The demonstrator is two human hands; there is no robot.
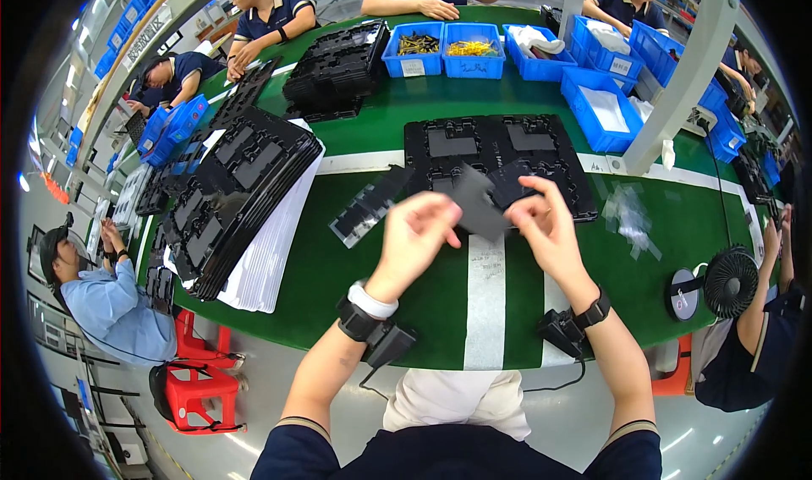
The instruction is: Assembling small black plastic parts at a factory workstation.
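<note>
Over the green table, my left hand (416,236) pinches the left edge of a thin dark grey sheet (479,205) with an irregular outline. My right hand (548,230) is at the sheet's right side, thumb close to its edge and forefinger curved apart from the thumb; whether it touches the sheet is unclear. Behind both hands lies a black moulded tray (541,146) with rectangular recesses, partly covered by the sheet. Beside my left hand, a dark strip with clear film (369,209) rests on the table.
Stacked black trays (245,175) stand at left on white sheets (283,252); another stack (338,61) is farther back. Blue bins (413,67) line the far side. Crumpled clear film (630,218) and a small black fan (729,281) are at right. A metal post (685,74) rises there. Other people sit around.
</note>
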